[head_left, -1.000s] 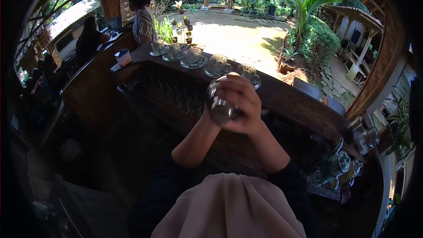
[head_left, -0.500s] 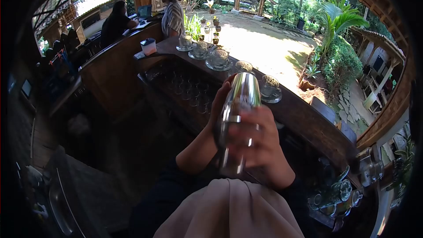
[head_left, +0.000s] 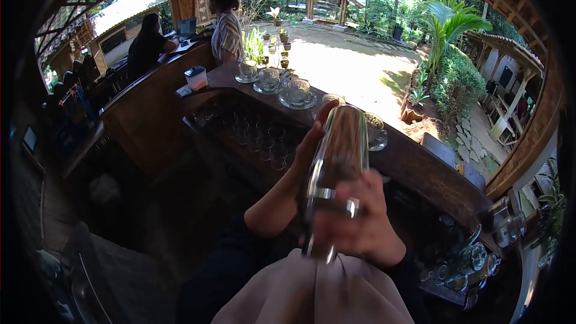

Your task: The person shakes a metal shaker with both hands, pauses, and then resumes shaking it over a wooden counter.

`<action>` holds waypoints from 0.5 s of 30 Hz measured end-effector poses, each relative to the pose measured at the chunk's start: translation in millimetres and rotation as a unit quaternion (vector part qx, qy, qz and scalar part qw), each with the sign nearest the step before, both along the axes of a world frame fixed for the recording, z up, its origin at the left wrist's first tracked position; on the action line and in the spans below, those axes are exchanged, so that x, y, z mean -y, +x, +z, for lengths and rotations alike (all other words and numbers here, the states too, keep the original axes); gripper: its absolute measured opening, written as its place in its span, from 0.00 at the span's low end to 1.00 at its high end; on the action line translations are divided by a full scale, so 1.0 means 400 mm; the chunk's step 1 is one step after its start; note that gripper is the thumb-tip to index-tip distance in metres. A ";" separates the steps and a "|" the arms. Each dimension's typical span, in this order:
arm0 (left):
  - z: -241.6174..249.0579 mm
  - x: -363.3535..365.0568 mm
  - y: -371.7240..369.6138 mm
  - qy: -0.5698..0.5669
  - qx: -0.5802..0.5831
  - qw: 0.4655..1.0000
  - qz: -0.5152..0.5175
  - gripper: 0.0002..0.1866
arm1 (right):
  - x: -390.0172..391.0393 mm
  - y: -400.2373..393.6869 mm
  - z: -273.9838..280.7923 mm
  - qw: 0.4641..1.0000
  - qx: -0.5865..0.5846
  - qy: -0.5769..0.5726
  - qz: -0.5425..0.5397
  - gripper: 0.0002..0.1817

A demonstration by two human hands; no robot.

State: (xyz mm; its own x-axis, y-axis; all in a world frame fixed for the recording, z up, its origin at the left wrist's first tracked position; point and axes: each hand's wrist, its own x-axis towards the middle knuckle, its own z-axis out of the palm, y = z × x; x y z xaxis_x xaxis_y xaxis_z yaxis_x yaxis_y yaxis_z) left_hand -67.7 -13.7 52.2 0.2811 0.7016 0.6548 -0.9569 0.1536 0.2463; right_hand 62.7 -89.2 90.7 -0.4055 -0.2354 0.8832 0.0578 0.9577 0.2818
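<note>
A shiny metal cocktail shaker [head_left: 342, 144] is held tilted in front of my chest, its lower part blurred by motion. My left hand [head_left: 311, 147] is wrapped along its left side, with the fingertips showing near the upper end. Around the lower part closes my right hand [head_left: 357, 219], its fingers smeared by movement. Beyond the shaker, glass cups on saucers stand in a row on the wooden counter [head_left: 414, 159]. One glass cup [head_left: 298, 91] is to the left of the shaker, and another cup [head_left: 373, 123] is partly hidden behind it.
Rows of upturned glasses [head_left: 258, 135] sit on a dark shelf below the counter. A tub with a dark lid [head_left: 195, 78] stands at the counter's far left end. Glass jugs and bottles [head_left: 468, 261] are at lower right. Two people [head_left: 228, 30] are beyond the far left counter.
The shaker and both hands have shifted slightly right and down in view, with motion blur on the right hand. Both hands keep their hold. The background has slid a little left.
</note>
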 end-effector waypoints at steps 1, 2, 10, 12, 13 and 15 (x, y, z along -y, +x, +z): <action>-0.039 -0.044 -0.040 -0.124 -0.035 0.938 -0.321 0.23 | -0.072 -0.006 -0.038 0.995 0.015 -0.062 -0.071 0.14; -0.158 -0.149 -0.020 -0.106 0.019 0.942 -0.317 0.21 | -0.131 -0.038 -0.076 0.970 -0.084 -0.216 -0.078 0.18; 0.006 0.026 -0.098 -0.074 -0.071 0.988 -0.113 0.39 | 0.035 -0.111 -0.011 0.993 -0.120 -0.011 0.014 0.15; 0.045 0.001 -0.043 0.235 0.087 0.967 0.051 0.43 | 0.003 -0.152 -0.035 0.971 -0.183 0.138 0.066 0.15; 0.049 0.011 -0.048 0.211 0.068 0.973 0.056 0.40 | -0.006 -0.132 -0.027 0.982 -0.144 0.107 0.062 0.15; 0.015 0.001 -0.087 0.057 0.028 0.992 -0.106 0.37 | -0.025 -0.089 -0.006 0.996 -0.063 0.043 0.055 0.16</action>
State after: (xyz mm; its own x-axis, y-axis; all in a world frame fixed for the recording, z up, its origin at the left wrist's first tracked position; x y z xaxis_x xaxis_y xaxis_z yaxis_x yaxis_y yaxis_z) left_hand -102.3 -14.3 58.3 0.3762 0.5514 0.7446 -0.9185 0.3278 0.2213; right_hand 27.2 -79.3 88.5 -0.2606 -0.3483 0.9005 -0.0054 0.9332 0.3594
